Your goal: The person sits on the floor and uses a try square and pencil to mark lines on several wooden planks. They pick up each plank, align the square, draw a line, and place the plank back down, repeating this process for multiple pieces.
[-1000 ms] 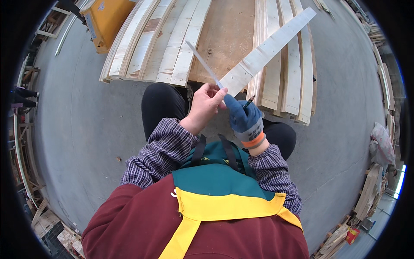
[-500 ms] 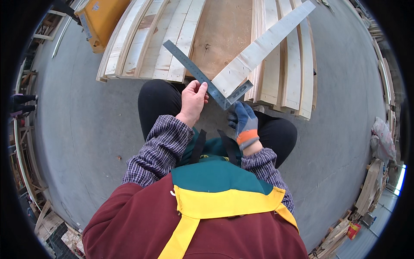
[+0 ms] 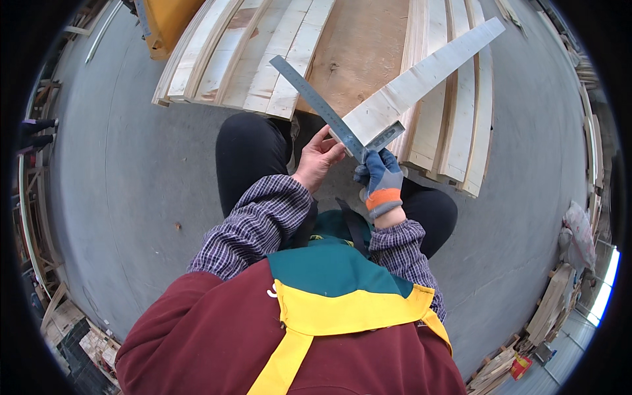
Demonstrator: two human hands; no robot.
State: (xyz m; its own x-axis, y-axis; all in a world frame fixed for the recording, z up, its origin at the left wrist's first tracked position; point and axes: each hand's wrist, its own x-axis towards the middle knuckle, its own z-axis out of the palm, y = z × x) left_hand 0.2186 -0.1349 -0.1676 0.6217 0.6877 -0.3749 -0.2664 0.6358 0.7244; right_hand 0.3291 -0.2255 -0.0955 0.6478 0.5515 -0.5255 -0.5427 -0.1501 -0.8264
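Observation:
A metal try square (image 3: 318,100) lies across the near end of a pale wooden board (image 3: 421,78); its long blade points up and left, its short stock to the right. My bare left hand (image 3: 318,160) is closed at the board's near end, fingertips beside and partly under the blade. In a blue, grey and orange glove, my right hand (image 3: 382,178) pinches the square at its corner, just below the stock. The board slants up to the right, over other boards. The left fingertips are partly hidden.
A stack of long pale boards (image 3: 263,72), with a wide brown plank (image 3: 359,49) in its middle, stands just ahead of my knees. Beyond it at the left is a yellow machine part (image 3: 172,23). Grey concrete floor (image 3: 151,171) surrounds me; timber (image 3: 556,303) lies along the right edge.
My left hand has shifted from the blade down to the board's end. My right hand has moved up onto the square's corner. Square and board sit slightly further right in view.

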